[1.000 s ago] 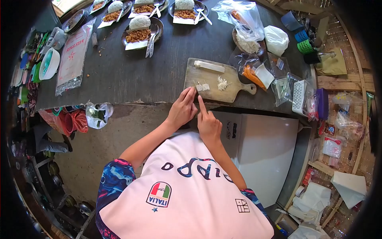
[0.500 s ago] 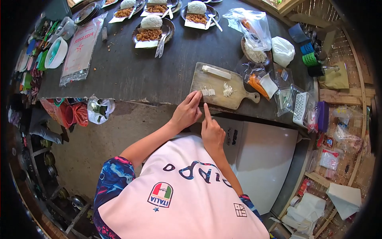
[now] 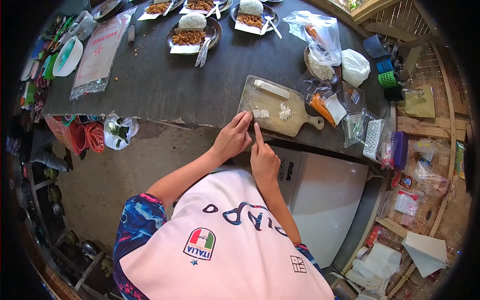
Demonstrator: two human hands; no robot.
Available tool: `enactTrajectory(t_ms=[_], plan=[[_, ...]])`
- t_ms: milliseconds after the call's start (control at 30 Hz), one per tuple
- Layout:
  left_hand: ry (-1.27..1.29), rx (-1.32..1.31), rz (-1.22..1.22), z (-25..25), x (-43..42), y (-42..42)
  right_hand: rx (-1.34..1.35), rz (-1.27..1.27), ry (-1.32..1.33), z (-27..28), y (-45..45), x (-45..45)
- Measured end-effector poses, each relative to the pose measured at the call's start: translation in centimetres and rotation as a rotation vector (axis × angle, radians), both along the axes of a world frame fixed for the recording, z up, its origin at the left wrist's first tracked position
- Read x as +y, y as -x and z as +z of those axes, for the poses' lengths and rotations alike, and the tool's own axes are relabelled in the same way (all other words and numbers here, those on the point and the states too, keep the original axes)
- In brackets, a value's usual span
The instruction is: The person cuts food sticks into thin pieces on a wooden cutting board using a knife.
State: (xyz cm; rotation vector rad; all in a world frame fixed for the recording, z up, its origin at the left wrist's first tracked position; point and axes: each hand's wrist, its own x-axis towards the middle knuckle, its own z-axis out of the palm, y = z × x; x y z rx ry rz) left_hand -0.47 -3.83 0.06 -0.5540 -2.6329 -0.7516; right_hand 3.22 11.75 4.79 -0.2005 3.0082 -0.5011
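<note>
A wooden cutting board (image 3: 276,112) lies near the table's front edge. On it are a row of small white pieces with thin sticks (image 3: 260,112), a heap of short pale sticks (image 3: 285,111) and a long white strip (image 3: 271,89). My left hand (image 3: 232,136) is at the board's front left corner, its fingers pressed together; what they hold, if anything, is too small to tell. My right hand (image 3: 263,157) is beside it at the front edge, with the index finger stretched toward the white pieces and the other fingers curled.
Plates of rice and brown food (image 3: 194,37) stand at the back of the dark table (image 3: 150,85). Right of the board are a bag of orange food (image 3: 322,109), a white basket (image 3: 374,140) and a bowl of white grains (image 3: 320,68). A white appliance (image 3: 325,195) is below.
The view has shifted, so the board and plates sit farther right than in the oldest frame. Both hands stay at the board's front left corner, with almost the same finger poses.
</note>
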Motion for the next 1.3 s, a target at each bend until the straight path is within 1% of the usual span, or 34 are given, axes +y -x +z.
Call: enactTrajectory(t_ms=[67,167,267,467,567,667,733,833,933,1100,1200,1300], plan=[[0.003,0.008,0.003,0.1,-0.3,0.3,-0.003,0.007,0.048,0.9,0.1,0.0],[0.009,0.028,0.01,0.3,-0.1,0.2,-0.084,-0.013,0.014,1.2,-0.9,0.3],[0.017,0.028,0.015,0.1,-0.1,0.1,-0.001,-0.002,0.043,0.0,-0.2,-0.2],[0.022,0.027,0.017,0.2,-0.1,0.3,-0.078,-0.02,0.055,0.8,-0.9,0.1],[0.013,0.008,0.018,0.0,0.0,0.0,0.007,-0.004,0.083,-0.3,-0.5,0.0],[0.019,-0.012,0.004,-0.3,-0.1,0.0,-0.026,-0.012,0.047,0.3,0.7,-0.4],[0.046,-0.004,-0.003,-0.1,-0.2,0.1,-0.031,-0.012,0.051,0.6,-0.3,-0.1],[0.022,-0.007,0.007,0.0,-0.1,0.1,-0.041,-0.014,0.044,0.4,-0.6,-0.1],[-0.063,-0.047,0.02,-0.2,0.0,-0.1,-0.025,-0.016,0.049,-0.1,0.1,-0.4],[-0.029,-0.024,0.007,0.0,-0.2,0.1,-0.035,-0.014,0.08,0.5,-0.8,0.0],[-0.038,-0.023,0.007,-0.1,-0.2,0.2,-0.012,-0.015,0.03,0.0,-0.6,-0.2],[-0.023,-0.029,-0.002,-0.3,-0.1,-0.3,-0.011,-0.014,0.072,0.2,0.4,-0.4]])
